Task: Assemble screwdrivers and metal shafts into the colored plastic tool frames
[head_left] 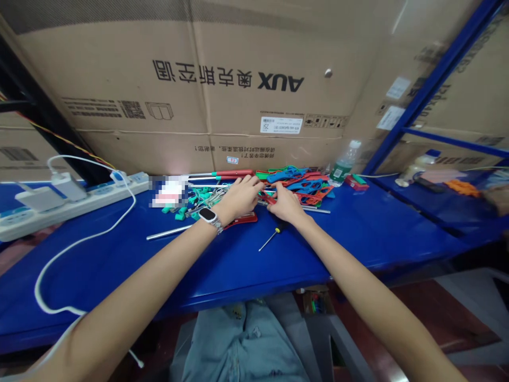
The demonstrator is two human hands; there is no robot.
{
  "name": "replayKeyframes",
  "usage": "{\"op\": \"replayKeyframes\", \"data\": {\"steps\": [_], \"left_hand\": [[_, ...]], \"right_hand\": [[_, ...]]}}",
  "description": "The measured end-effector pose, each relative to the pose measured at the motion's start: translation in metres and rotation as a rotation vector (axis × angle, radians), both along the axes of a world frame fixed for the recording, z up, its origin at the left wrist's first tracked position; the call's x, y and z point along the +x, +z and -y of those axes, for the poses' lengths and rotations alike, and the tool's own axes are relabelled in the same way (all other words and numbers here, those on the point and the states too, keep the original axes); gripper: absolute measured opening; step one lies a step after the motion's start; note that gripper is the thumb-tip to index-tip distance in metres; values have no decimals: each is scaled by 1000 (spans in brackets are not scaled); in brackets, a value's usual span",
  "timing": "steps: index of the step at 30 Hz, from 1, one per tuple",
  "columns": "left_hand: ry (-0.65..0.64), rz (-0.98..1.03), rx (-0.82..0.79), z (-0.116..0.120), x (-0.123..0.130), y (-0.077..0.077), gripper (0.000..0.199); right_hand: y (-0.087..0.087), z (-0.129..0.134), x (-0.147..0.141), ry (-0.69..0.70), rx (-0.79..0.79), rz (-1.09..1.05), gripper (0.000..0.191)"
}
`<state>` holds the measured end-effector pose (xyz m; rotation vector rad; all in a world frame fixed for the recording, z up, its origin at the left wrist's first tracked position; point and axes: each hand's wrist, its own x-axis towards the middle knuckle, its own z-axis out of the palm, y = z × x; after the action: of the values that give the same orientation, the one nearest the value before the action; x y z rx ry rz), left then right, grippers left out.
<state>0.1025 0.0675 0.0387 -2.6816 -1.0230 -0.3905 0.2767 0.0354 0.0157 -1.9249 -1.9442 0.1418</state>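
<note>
Left hand (pixel 245 194) and right hand (pixel 285 203) flank a red piece (pixel 271 199) above the blue bench (pixel 234 265); neither hand's grip can be determined. A screwdriver (pixel 269 238) lies nearby.

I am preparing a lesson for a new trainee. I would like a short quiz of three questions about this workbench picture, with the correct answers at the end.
1. Choose one: on which wrist is the smartwatch? A. right; B. left; C. both.
2. True or false: the left hand and the right hand are side by side at the pile of coloured pieces.
3. Fill the gap: a ____ with a yellow collar and a thin metal shaft lies on the blue tabletop.

Key:
1. B
2. True
3. screwdriver
</note>
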Motion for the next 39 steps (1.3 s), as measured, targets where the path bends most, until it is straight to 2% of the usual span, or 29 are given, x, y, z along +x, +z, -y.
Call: {"op": "replayKeyframes", "data": {"steps": [3,5,8,11,14,18,21,23,27,30,35,37,39], "left_hand": [[-30,-36,-59,-15,16,3,37],[-63,-41,-123,-24,20,6,33],[-68,4,-160,-33,17,9,27],[-99,72,-149,-32,7,14,24],[-140,114,-161,-23,-11,18,23],[-71,104,-169,2,-46,21,25],[-87,167,-208,25,-75,15,41],[-85,244,-245,35,-94,8,45],[-94,400,-281,38,-123,-11,39],[-105,498,-297,32,-137,-22,43],[-109,563,-409,32,-140,-26,31],[-90,656,-495,34,-136,-25,33],[-60,775,-619,36,-134,-25,36]], "right_hand": [[-2,-2,3,11,15,-1,49],[-5,-4,6,22,50,-26,41],[-9,-8,11,70,105,-186,43],[-9,-9,13,173,193,-359,35],[-7,-4,10,288,247,-428,33],[-2,9,-4,469,208,-364,33],[2,16,-20,663,218,-333,35],[5,17,-32,721,193,-314,37],[10,6,-46,768,158,-248,31],[9,-6,-44,818,180,-288,28],[4,-9,-32,744,75,-393,26],[4,-3,-32,715,115,-361,24],[4,4,-36,694,208,-243,26]]}}
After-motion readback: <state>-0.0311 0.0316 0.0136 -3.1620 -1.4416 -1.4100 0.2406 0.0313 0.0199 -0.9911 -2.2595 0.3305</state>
